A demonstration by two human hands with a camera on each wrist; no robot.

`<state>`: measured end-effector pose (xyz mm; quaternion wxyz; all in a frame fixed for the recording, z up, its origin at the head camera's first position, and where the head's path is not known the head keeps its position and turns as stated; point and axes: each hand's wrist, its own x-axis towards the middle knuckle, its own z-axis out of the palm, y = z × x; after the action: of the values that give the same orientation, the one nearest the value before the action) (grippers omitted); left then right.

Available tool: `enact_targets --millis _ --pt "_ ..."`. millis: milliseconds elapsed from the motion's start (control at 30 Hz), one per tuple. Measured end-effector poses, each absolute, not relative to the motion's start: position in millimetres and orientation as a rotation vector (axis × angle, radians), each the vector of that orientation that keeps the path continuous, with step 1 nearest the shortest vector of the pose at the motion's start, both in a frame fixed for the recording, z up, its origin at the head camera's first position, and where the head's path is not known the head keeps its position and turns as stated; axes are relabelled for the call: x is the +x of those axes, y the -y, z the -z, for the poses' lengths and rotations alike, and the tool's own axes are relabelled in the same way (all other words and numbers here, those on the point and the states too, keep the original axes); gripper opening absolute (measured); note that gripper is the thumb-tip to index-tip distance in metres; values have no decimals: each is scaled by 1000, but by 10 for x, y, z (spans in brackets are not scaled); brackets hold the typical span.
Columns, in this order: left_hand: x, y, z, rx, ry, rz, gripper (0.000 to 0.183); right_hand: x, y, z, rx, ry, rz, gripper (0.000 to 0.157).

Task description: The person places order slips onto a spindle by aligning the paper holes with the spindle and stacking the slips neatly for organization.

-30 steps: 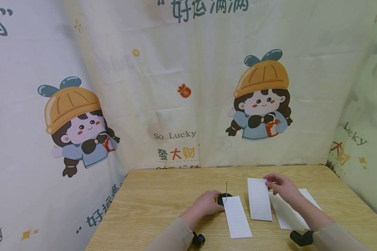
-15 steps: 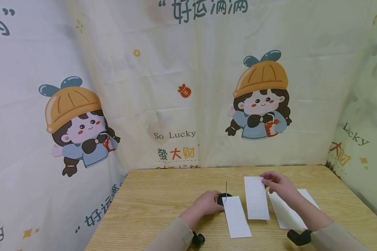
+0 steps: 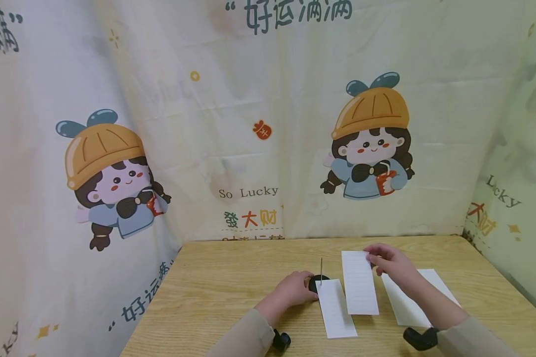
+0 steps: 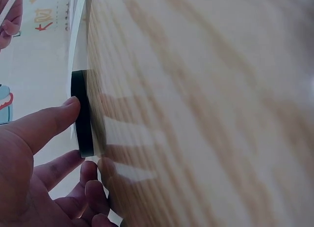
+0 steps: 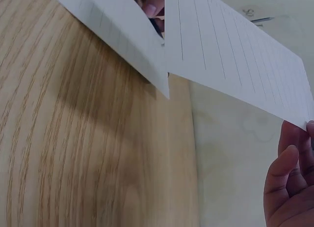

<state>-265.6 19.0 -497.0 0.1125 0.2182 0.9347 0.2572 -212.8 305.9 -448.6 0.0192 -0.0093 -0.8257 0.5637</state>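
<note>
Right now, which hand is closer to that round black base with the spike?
The left hand: it grips the edge of the round black base. The right hand is apart from it, off to the right, holding a lined sheet by its top corner.

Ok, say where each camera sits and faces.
Head: head-worn, facing forward and down at the table; sleeves, left hand, right hand show.
Left wrist: worn there, facing the black base; left hand, part of right hand.
Right wrist: worn there, facing the held sheet; right hand, bit of left hand.
Head and right wrist share the held sheet.
</note>
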Motion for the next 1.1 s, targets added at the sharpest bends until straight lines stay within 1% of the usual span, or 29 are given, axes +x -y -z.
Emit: enact_targets --millis 467,700,933,1100 --pt "-2670 -178 4942 631 -2722 -767 60 -2127 -2801 4350 -30 2545 -1789 36" --pt "-2697 -176 4944 589 -2710 -776 59 -2148 -2687 4299 25 2536 -1808 35" --pt "-2710 -176 4930 589 -2702 -757 61 -2151 -2632 4265 -7 2562 -1823 34" --pt "-2714 -155 4921 617 -2687 -792 56 -2165 -2611 4259 -17 2569 -1820 34"
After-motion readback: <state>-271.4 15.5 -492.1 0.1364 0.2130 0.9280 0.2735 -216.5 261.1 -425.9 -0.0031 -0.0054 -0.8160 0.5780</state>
